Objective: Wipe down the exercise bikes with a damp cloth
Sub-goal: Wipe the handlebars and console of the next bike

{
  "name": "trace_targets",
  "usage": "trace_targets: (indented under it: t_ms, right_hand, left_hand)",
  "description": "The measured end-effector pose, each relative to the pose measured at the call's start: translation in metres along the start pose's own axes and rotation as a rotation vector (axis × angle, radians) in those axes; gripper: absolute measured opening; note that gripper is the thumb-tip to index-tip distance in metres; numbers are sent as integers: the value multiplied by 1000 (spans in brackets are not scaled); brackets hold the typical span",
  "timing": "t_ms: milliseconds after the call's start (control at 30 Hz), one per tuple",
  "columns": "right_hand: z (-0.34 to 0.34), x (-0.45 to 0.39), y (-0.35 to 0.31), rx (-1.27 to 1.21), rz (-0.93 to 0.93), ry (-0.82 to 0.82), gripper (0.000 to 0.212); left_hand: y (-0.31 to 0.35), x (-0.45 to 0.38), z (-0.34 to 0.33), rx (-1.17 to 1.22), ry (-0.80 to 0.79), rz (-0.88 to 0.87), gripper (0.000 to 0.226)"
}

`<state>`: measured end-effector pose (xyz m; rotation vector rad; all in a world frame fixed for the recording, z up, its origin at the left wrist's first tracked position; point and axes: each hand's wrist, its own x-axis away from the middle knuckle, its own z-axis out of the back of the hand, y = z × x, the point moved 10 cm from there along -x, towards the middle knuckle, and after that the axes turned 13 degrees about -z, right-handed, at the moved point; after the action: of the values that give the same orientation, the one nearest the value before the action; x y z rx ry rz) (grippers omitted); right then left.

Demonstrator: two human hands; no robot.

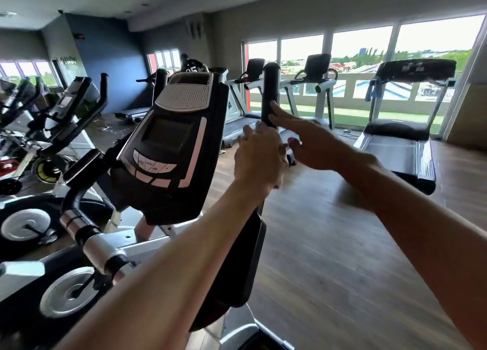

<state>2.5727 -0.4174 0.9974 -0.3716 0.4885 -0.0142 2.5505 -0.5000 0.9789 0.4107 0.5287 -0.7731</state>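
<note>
While both hands work at the upright black foam-covered handlebar grip (270, 94) of the nearest black-and-silver exercise bike (168, 149), no damp cloth is visible. Left hand (259, 157) is curled around the grip's lower part; right hand (303, 141) is open, straight fingers touching the grip higher up. Judgement: this bike is in progress; its black console with grey buttons (171, 138) and the neighbouring bikes (52, 117) at left remain.
</note>
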Motion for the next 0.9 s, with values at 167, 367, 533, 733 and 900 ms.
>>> trace_targets:
  t_ms: [167, 367, 533, 733, 900]
  right_hand:
    - [21, 17, 16, -55, -262, 189, 42]
    - [-46, 63, -40, -38, -14, -34, 45]
    - [-65, 73, -38, -76, 29, -91, 51]
    - [-64, 75, -40, -19, 0, -76, 50]
    - [-64, 77, -41, -10, -53, -105, 50]
  left_hand:
    - [-18, 19, 41, 268, -6, 41, 27]
    - [-34, 121, 36, 365, -82, 160, 58]
    - [-19, 135, 37, 153, 116, 199, 74]
    - [-21, 174, 44, 227, 194, 165, 73]
    - [-24, 196, 45, 173, 154, 143, 71]
